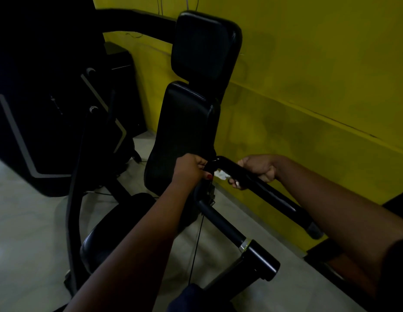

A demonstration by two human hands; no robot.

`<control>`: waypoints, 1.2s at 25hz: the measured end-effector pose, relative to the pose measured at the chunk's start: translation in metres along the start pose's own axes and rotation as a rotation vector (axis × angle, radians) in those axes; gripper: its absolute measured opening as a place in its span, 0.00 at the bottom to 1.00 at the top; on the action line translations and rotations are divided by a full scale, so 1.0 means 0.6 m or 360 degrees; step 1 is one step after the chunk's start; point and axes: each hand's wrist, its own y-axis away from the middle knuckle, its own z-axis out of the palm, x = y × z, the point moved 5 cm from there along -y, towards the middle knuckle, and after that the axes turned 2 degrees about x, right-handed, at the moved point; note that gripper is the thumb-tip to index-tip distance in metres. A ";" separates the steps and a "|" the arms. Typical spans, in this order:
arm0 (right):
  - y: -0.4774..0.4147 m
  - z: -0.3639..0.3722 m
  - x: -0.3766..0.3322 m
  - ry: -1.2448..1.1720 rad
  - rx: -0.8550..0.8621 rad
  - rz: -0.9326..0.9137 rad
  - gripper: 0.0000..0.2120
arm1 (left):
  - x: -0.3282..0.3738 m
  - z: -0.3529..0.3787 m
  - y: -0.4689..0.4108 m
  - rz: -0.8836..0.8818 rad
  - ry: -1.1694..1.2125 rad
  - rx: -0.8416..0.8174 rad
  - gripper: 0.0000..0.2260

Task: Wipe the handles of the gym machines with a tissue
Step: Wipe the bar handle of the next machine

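Yellow wall (308, 64), back pad (184, 131) beside black handle (263, 192)

Crumpled white tissue (220, 174) against black tilted handle (270, 195), near its bend

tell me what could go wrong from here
The left hand holds only a small crumpled scrap of tissue against the handle; it could tear or slip out. The right hand grips the handle farther along, so that stretch may go unwiped. Dim light could hide missed spots.
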 end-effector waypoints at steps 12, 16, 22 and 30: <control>0.000 0.014 -0.029 0.0155 0.0073 -0.0007 0.16 | 0.009 0.000 0.009 0.0069 -0.0194 0.0101 0.15; 0.025 -0.015 -0.034 0.0592 0.0478 -0.0118 0.06 | 0.007 0.001 0.012 0.0025 -0.0165 0.0101 0.14; 0.088 0.013 -0.024 0.1207 0.1406 -0.0676 0.11 | 0.006 0.002 0.013 -0.0003 -0.0182 0.0087 0.14; 0.163 0.071 0.042 0.1698 0.1682 -0.1512 0.05 | 0.012 0.000 0.010 -0.0036 -0.0303 0.0111 0.16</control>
